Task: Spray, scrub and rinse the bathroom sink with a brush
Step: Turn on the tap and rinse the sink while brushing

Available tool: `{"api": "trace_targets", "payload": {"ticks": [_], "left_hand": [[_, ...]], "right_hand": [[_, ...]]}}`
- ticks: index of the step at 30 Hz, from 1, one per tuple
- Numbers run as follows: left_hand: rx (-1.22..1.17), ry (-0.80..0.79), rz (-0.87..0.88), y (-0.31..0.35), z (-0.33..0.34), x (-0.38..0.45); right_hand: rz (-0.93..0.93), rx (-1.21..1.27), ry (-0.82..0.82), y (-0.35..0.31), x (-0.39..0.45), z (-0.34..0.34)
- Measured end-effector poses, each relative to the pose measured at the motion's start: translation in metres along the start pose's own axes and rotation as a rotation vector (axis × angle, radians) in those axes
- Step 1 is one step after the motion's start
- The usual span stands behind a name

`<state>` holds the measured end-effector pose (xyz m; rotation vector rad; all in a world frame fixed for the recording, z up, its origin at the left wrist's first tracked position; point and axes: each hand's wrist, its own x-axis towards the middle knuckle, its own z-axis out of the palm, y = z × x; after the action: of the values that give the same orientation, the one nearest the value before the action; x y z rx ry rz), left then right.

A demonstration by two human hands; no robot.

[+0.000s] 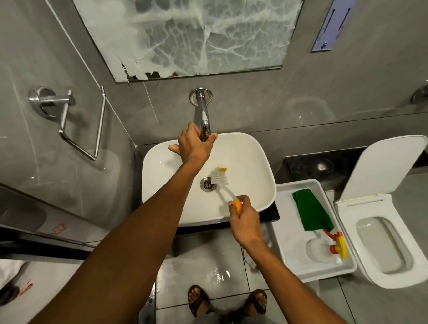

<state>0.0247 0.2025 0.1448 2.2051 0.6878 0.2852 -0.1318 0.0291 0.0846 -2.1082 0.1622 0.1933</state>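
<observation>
Brush (221,178) in right hand (243,222) (over drain (207,184)), sink (252,155)

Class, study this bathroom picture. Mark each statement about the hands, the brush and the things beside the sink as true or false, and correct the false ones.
1. The left hand is on the faucet. True.
2. The right hand holds the brush by its orange handle end. True.
3. The brush head lies on the floor. False: it rests in the sink, beside the drain.
4. The green cloth lies in the white tray. True.
5. The spray bottle stands in the sink. False: it lies in the tray.
6. The toilet lid is closed. False: it is raised.
</observation>
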Motion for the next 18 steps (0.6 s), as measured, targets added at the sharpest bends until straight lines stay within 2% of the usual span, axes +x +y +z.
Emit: {"api": "trace_targets", "payload": {"ticks": [5, 10, 12, 18], "left_hand": [[-0.013, 0.001, -0.01, 0.0006, 0.0001, -0.0018], [-0.019, -0.003, -0.032, 0.0019, -0.0018, -0.0035], [-0.019, -0.005, -0.043, 0.0025, -0.0027, -0.0032], [-0.025, 0.012, -0.061, 0.0024, -0.0018, -0.0061]], "right_hand": [[-0.062, 0.031, 0.045, 0.0022, -0.0029, -0.0008], [0.014, 0.105, 0.06, 0.0024, -0.0016, -0.0048], [-0.013, 0.106, 0.079, 0.0006, 0.0014, -0.0072], [-0.003, 0.048, 0.016, 0.0025, 0.0027, -0.0079]]}}
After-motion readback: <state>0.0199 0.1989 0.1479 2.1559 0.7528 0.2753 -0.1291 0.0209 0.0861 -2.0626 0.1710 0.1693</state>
